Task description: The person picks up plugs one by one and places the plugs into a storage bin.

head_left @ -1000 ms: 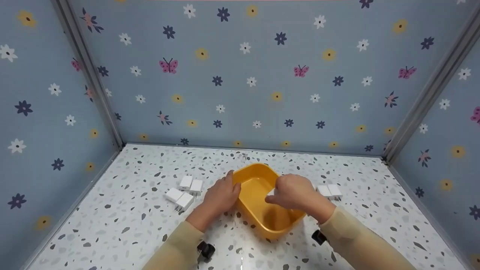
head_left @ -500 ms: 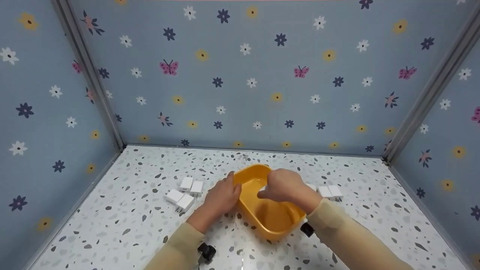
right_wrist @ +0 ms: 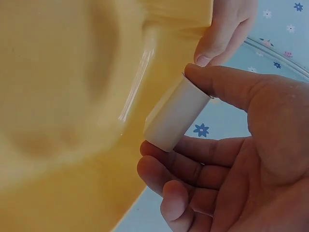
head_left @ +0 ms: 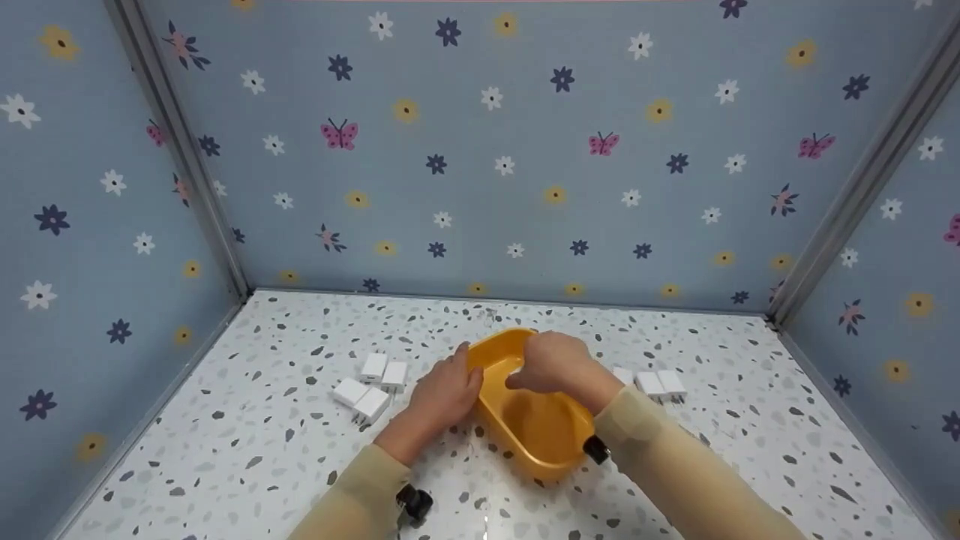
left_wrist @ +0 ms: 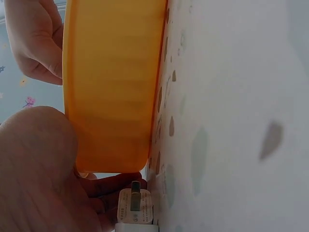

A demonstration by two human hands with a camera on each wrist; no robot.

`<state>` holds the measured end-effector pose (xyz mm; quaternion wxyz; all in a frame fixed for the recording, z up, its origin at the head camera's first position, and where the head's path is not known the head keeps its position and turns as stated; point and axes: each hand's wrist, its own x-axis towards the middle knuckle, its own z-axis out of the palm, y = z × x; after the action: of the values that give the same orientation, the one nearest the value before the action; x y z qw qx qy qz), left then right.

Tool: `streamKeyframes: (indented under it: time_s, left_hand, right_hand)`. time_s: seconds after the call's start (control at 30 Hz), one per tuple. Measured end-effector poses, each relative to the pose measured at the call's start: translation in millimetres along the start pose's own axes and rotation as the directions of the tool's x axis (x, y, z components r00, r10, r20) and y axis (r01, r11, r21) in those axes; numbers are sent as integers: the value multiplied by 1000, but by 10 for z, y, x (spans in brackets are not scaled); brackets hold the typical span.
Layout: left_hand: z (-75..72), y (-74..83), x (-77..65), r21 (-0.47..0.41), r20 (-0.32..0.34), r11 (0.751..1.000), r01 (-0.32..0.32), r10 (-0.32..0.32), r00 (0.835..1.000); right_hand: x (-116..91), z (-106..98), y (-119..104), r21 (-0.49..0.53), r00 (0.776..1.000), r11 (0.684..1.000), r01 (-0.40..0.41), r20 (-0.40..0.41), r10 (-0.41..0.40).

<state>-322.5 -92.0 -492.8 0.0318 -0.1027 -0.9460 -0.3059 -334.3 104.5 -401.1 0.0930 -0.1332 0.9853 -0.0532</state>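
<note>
A yellow-orange plastic bin (head_left: 551,466) stands on the speckled table. My left hand (head_left: 444,390) grips its left side, the thumb at the rim and the fingers along the outer wall. Over the bin's far right part is my right hand (head_left: 559,364). In the right wrist view, this hand pinches a white plug-in charger (right_wrist: 176,113) between thumb and fingertips, close to the bin's inner wall. The head view hides that charger behind the hand. Near the left fingers, a charger with a metal prong (left_wrist: 135,208) shows in the left wrist view.
Several white chargers (head_left: 370,403) lie left of the bin, near the left hand. On the right are more chargers (head_left: 660,384), one partly hidden by the right forearm. Flower-patterned panels (head_left: 480,150) close off the back and both sides.
My right hand has moved left and away from me over the bin, the charger going out of the head view's sight. A charger to the right came into view. The left hand stays put.
</note>
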Motion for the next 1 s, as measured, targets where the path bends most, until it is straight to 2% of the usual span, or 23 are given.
streamKeyframes:
  time_s: [0.2, 0.47, 0.67, 1.0]
  left_hand:
    - [-21, 10, 8, 14, -3, 1000, -9, 9, 1000]
    - [-41, -21, 34, 34, -15, 999, -20, 21, 1000]
    - [-91, -72, 35, -45, -26, 998, -40, 38, 999]
    - [-94, -95, 35, -165, -33, 986, 27, -33, 999]
  right_hand:
    - [47, 26, -36, 58, 999, 998, -35, 16, 34]
    - [130, 53, -91, 39, 999, 999, -33, 28, 32]
    - [160, 58, -107, 52, 998, 997, -54, 32, 52]
    - [240, 94, -85, 89, 998, 995, -54, 46, 50]
